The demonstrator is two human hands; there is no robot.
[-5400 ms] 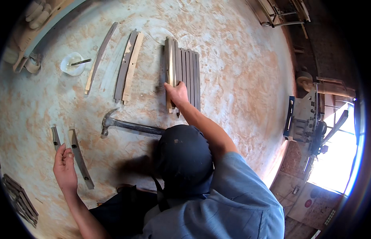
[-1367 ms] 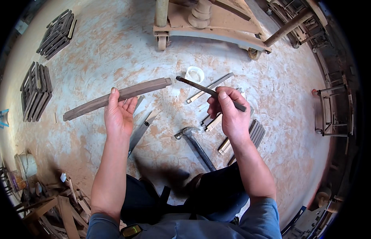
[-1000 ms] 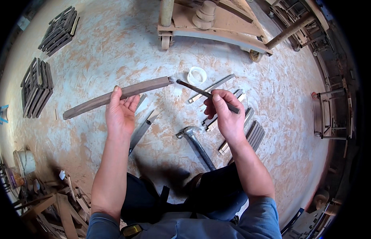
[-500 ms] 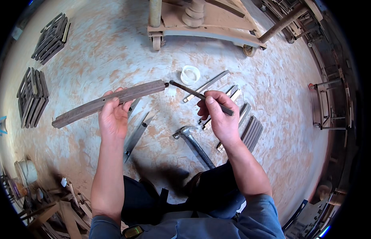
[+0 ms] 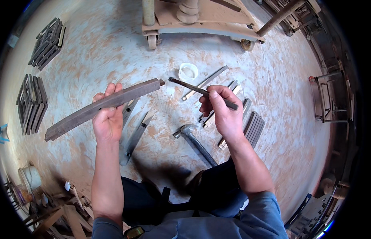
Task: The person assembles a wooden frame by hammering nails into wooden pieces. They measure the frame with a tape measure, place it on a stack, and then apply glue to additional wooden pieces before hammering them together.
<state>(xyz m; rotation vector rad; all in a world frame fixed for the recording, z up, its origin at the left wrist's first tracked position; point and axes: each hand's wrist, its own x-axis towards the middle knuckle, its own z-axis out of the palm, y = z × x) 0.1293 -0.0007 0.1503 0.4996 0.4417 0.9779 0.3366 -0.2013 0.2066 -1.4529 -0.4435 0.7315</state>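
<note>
A dusty concrete floor (image 5: 94,47) fills the frame, seen from above by a person seated on it. At the top centre stands the wooden base of a wheeled frame (image 5: 201,24). At the far left lie 2 stacks of dark wooden slats (image 5: 32,101), 1 above the other.

The largest thing in hand is a long curved wooden rail (image 5: 102,105), running from the middle left up to the centre of the frame. The left hand (image 5: 107,119) is wrapped around its middle, palm up, fingers closed over the top edge. The rail's squared end, with a small peg or tenon, points right toward the centre.

The right hand (image 5: 223,113), right of centre, pinches a thin dark stick (image 5: 201,92), perhaps a brush or glue applicator, like a pen. Its tip sits just beside the rail's end, not clearly touching.

On the floor below the hands lie a claw hammer (image 5: 193,139), several loose slats (image 5: 133,135) and a further bundle of slats (image 5: 253,127) at the right. A small white tub (image 5: 188,72) sits just above the stick's tip.

Judging from this, the stick is being brought to the rail's end. Doing it well likely means keeping the rail steady and level, guiding the tip squarely onto the peg, and working in short, controlled strokes.
</note>
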